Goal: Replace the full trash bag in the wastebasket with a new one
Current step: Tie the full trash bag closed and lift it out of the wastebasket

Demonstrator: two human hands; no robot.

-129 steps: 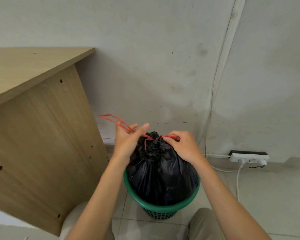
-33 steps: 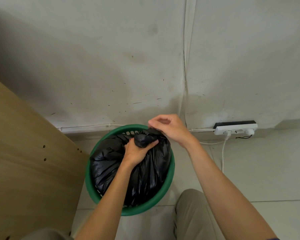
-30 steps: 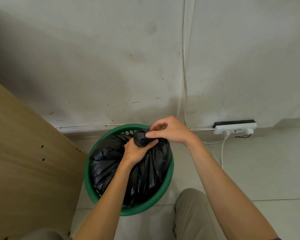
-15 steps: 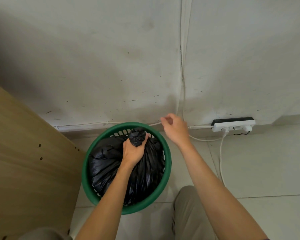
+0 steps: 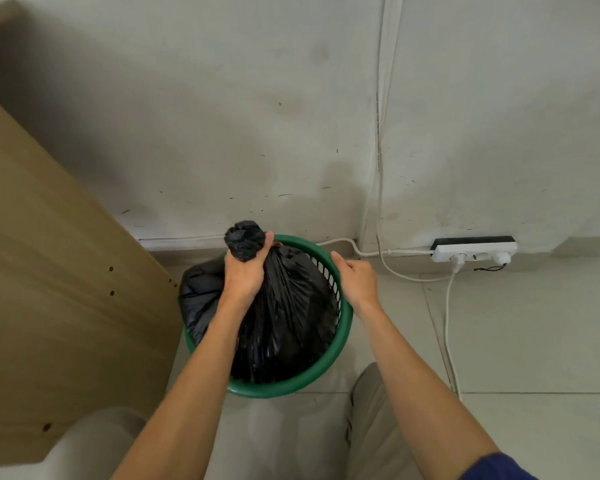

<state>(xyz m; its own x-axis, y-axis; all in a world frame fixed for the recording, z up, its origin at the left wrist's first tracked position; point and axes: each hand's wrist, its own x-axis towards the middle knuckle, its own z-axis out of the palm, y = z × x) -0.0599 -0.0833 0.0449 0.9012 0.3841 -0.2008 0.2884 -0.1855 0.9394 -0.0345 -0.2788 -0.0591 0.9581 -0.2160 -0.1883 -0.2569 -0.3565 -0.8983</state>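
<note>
left hand (image 5: 246,271) gripping neck of 1 black trash bag (image 5: 284,323), right hand (image 5: 357,282) gripping rim of 1 green wastebasket (image 5: 291,388)

The light is soft, even and moderately bright, with a grey-green cast; highlights stay mild; the wall (image 5: 222,98) darkens toward the upper left, where a broad soft shadow lies beside the desk (image 5: 49,271); the bag (image 5: 284,306) shows only faint streaks of sheen on its folds, and its left side sinks into black with little detail; the basket (image 5: 291,388) rim and the middle of the view are fairly sharp; the lower edge is smeared, with the pale shape at bottom left and the trouser leg (image 5: 371,427) blurred; the cable (image 5: 378,133) on the wall bows, bent by the wide lens.
</note>
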